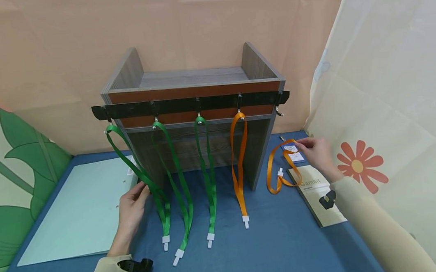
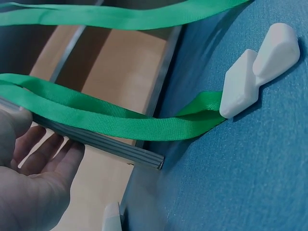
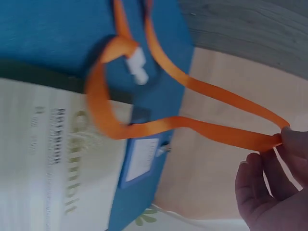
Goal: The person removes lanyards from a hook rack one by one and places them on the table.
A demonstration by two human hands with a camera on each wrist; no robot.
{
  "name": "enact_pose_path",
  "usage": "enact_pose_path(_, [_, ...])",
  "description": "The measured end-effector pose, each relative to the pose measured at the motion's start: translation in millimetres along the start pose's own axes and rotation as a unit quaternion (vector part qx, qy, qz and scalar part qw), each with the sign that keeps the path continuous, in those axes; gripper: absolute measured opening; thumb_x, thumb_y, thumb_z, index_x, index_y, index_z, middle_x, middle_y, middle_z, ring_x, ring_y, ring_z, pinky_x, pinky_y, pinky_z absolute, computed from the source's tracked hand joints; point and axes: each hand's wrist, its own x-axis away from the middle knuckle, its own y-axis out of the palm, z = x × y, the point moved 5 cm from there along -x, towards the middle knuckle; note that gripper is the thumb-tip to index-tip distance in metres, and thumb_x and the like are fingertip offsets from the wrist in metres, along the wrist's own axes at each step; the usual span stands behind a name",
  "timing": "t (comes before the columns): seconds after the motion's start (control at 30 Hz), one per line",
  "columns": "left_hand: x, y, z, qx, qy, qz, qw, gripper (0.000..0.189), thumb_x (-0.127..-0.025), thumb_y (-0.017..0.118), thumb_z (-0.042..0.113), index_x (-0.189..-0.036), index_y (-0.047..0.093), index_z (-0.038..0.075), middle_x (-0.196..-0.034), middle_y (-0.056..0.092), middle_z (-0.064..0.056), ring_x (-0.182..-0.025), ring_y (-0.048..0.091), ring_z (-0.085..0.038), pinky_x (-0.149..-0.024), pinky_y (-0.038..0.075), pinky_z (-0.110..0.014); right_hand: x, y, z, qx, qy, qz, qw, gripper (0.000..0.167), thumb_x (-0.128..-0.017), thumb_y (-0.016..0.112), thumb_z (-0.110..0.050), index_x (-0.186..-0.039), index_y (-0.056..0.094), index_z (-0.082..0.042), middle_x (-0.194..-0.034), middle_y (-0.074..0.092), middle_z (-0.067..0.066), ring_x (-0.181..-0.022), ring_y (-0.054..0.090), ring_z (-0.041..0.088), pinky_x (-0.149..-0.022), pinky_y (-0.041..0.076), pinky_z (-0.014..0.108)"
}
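My right hand [image 1: 316,153] pinches the top of an orange lanyard [image 3: 211,91] between thumb and fingers. Its loop hangs down towards the table, with a white clip [image 3: 137,66] at the lower end. At the shelf's left side panel [image 2: 106,144], my left hand [image 1: 133,210] touches the panel with fingers extended along its outer side and thumb near its front edge. Close to that hand hangs a green lanyard [image 1: 156,192] from the leftmost hook. Two more green lanyards [image 1: 181,187] [image 1: 209,181] and another orange lanyard [image 1: 238,176] hang from hooks to the right.
A black hook rail [image 1: 139,109] spans the grey wooden shelf [image 1: 196,77]; its rightmost hook [image 1: 279,111] bears no lanyard. Beneath my right arm lies a Gambit notebook [image 1: 317,192], with a blue badge [image 1: 294,154] behind it. A pale green folder [image 1: 77,209] lies left.
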Motion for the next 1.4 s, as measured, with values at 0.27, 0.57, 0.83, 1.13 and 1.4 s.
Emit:
enact_pose_path(0.27, [-0.1, -1.4, -1.7, 0.013, 0.003, 0.001, 0.9999, 0.031, -0.098, 0.057, 0.017, -0.123, 0.064, 0.001, -0.104, 0.067, 0.005, -0.087, 0.062, -0.007, -0.076, 0.049, -0.017, 10.9, 30, 19, 0.054, -0.003, -0.073, 0.9959, 0.022, -0.092, 0.067, -0.02, -0.099, 0.073, 0.0, -0.083, 0.07, 0.009, -0.07, 0.061, 0.022, -0.058, 0.05, 0.032])
enact_pose_path(0.57, [-0.4, -2.2, -1.4, 0.022, 0.0, -0.002, 0.9998, 0.03, -0.097, 0.058, 0.014, -0.123, 0.063, 0.0, -0.104, 0.067, 0.007, -0.088, 0.062, -0.006, -0.077, 0.049, -0.018, 21.2, 56, 34, 0.063, 0.039, -0.159, 0.9845, 0.021, -0.091, 0.067, -0.018, -0.098, 0.073, 0.001, -0.083, 0.069, 0.012, -0.066, 0.057, 0.021, -0.058, 0.049, 0.032])
enact_pose_path(0.83, [-0.1, -2.4, -1.2, 0.01, 0.006, 0.005, 0.9999, 0.03, -0.097, 0.058, 0.018, -0.121, 0.065, 0.001, -0.1, 0.068, 0.004, -0.086, 0.062, -0.008, -0.075, 0.049, -0.017, 30.8, 74, 42, 0.085, 0.016, -0.203, 0.9753, 0.017, -0.088, 0.071, -0.018, -0.09, 0.074, -0.002, -0.073, 0.066, 0.004, -0.061, 0.056, 0.017, -0.054, 0.049, 0.03])
enact_pose_path(1.13, [0.3, -2.4, -0.7, -0.002, 0.011, 0.006, 0.9999, 0.031, -0.097, 0.058, 0.017, -0.121, 0.064, -0.001, -0.102, 0.068, -0.002, -0.085, 0.062, -0.007, -0.074, 0.049, -0.017, 30.7, 65, 28, 0.091, -0.01, -0.164, 0.9822, 0.023, -0.086, 0.074, -0.028, -0.086, 0.073, -0.005, -0.071, 0.065, 0.002, -0.058, 0.056, 0.017, -0.052, 0.05, 0.03])
enact_pose_path(1.4, [0.8, 0.4, -1.0, 0.0, 0.012, 0.007, 0.9999, 0.03, -0.097, 0.059, 0.017, -0.12, 0.065, 0.001, -0.101, 0.069, -0.003, -0.085, 0.062, -0.008, -0.073, 0.048, -0.017, 31.1, 30, -23, 0.094, -0.089, -0.081, 0.9883, 0.018, -0.089, 0.07, -0.021, -0.088, 0.073, -0.004, -0.074, 0.066, 0.002, -0.061, 0.056, 0.016, -0.055, 0.048, 0.032])
